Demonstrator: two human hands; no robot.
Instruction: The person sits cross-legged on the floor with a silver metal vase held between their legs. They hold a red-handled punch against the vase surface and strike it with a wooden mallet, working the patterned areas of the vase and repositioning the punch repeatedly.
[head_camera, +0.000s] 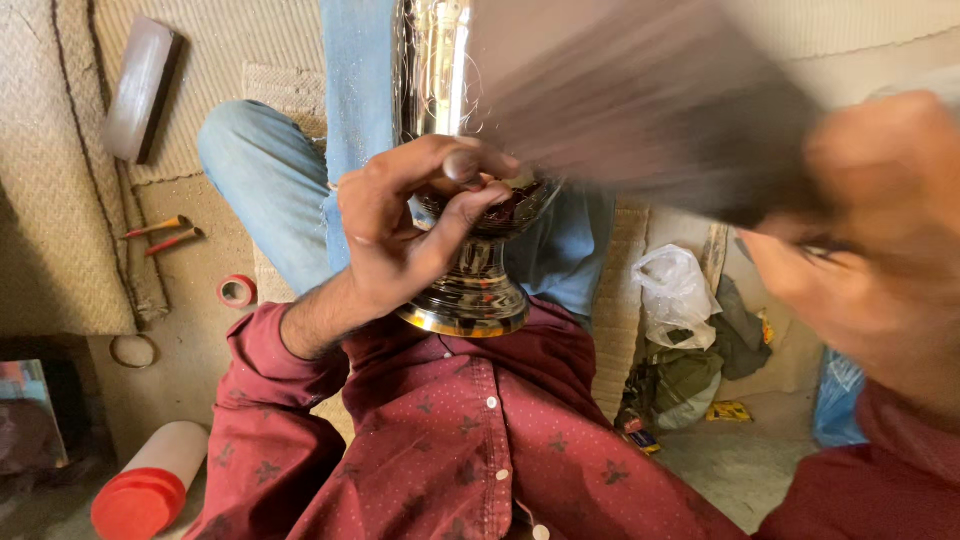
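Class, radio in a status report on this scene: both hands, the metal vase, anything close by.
Left hand pinching a small tool against the vase. Right hand blurred, gripping a dark block. Vase lies across the lap; nothing blocking.

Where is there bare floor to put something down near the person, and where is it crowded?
Bare floor lies between the red tape roll, the two orange-handled tools and the white bottle with a red cap. Another patch lies below the bags and cloths, which crowd the space. The left hand holds the metal vase; the right hand is blurred.
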